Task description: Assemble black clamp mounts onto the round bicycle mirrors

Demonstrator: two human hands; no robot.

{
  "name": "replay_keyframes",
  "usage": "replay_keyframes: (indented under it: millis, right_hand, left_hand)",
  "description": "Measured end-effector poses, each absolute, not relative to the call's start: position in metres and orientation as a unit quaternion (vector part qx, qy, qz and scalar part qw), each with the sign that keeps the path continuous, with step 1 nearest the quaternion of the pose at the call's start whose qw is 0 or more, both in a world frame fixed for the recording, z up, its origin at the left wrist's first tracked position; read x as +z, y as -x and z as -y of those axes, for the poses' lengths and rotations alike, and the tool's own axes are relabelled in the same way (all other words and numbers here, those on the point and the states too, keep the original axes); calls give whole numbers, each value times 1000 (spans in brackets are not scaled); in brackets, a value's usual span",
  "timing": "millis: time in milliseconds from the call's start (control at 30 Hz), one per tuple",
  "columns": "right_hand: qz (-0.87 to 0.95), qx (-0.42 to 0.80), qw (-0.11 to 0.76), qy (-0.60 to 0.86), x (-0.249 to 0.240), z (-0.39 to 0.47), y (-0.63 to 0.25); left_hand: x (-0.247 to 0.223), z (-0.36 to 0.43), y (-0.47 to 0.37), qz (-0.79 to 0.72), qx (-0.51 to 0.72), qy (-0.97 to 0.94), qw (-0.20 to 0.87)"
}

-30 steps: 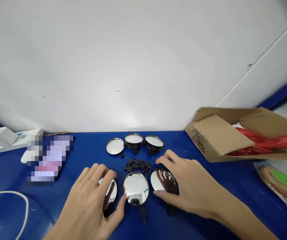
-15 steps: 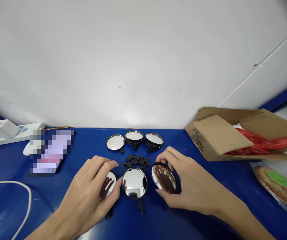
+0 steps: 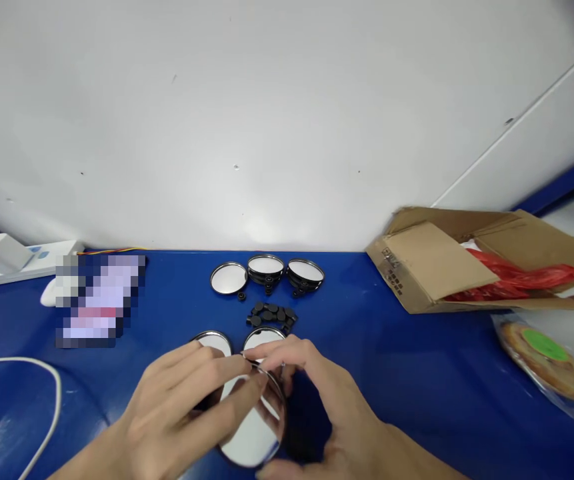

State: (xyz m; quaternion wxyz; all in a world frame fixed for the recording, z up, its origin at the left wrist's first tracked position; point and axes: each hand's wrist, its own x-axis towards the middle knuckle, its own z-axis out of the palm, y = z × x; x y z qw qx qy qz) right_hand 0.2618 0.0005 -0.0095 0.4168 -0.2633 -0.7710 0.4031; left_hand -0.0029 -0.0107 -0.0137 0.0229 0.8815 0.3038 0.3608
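In front of me a round mirror with a dark rim is raised and tilted. My right hand grips its right edge, thumb low and fingers at the top. Across its upper left reach the fingers of my left hand, touching it near the top rim. Beneath my hands, two more round mirrors lie on the table, a left one and a middle one, both partly covered. Small black parts are clustered just behind them.
Round mirrors, one on the left and stacks in the middle and right, sit by the wall. An open cardboard box, wrapped food, a phone, a power strip and a white cable lie around.
My right hand has lifted the right-hand mirror and brought it left and nearer, over the middle one. My left hand has moved right, off the left mirror, and its fingers now meet the raised one.
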Motion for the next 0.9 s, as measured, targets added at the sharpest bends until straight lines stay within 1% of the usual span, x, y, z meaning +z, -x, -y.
replay_keyframes:
  millis: [67,167,233,300,367,467,600,700,800,900]
  right_hand:
    - [789,343,418,291,-9,-3,-265]
    - [834,231,382,325,-5,-7,-271]
    - [862,159,362,318,-3,-10,-273]
    - [874,120,356,307,-2,-10,-272]
    - [869,142,363,304,-2,-9,-270]
    - [839,239,381,306,-3,-8,-266]
    - [825,324,373,272,-7,-5,-259]
    - [841,304,353,275,-11,-2,-259]
    - [862,247,322,305,-9,0,-262]
    - [871,222,318,302,-4,0,-263]
  left_hand:
    - [-11,4,6,-300,368,-880,10]
    - [-10,-1,6,-313,363,-876,53]
    - [-13,1,5,-326,356,-872,83]
    - [-16,5,4,-340,378,-857,88]
    - [-17,9,2,-354,403,-841,78]
    - [-14,14,-3,-347,374,-858,63]
    - [-16,17,-9,-362,339,-868,-17]
    - [-19,19,-10,-389,342,-854,-41]
    - [-15,19,-8,-383,336,-861,1]
    - [-10,18,-7,-368,336,-867,25]
